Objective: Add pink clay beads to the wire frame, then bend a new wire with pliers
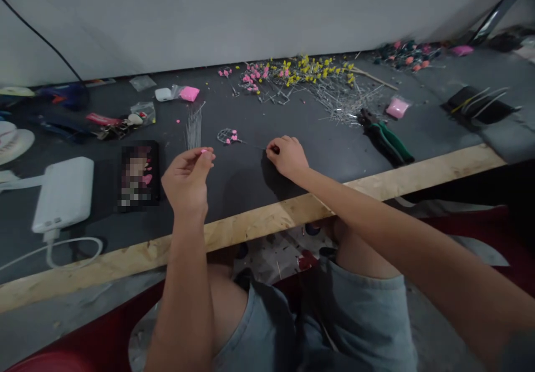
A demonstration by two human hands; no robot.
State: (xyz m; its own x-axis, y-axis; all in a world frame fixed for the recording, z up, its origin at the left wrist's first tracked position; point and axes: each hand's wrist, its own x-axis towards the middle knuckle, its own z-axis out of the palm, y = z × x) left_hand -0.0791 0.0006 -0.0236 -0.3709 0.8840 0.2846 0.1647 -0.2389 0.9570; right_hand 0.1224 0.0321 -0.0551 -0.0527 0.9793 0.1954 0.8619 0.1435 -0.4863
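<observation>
My left hand [188, 177] is raised over the table's near part, with thumb and forefinger pinched on a small pink piece [204, 151] that looks like soft clay. My right hand [288, 156] is closed on the end of a thin wire stem [253, 146]. At the stem's other end is a looped wire shape [225, 136] with several pink bits stuck on it. Just beyond my left hand lies a bundle of straight thin wires [193, 127]. A tiny pink crumb [178, 121] sits on the dark tabletop to the left of that bundle.
Yellow-tipped wires [320, 71] and bare wires [345, 100] are heaped at the back. Green-handled pliers [387, 138] and a pink packet [398, 107] lie right. A phone [139, 174] and white power bank [64, 194] are left. Pale wood edges the table [267, 219].
</observation>
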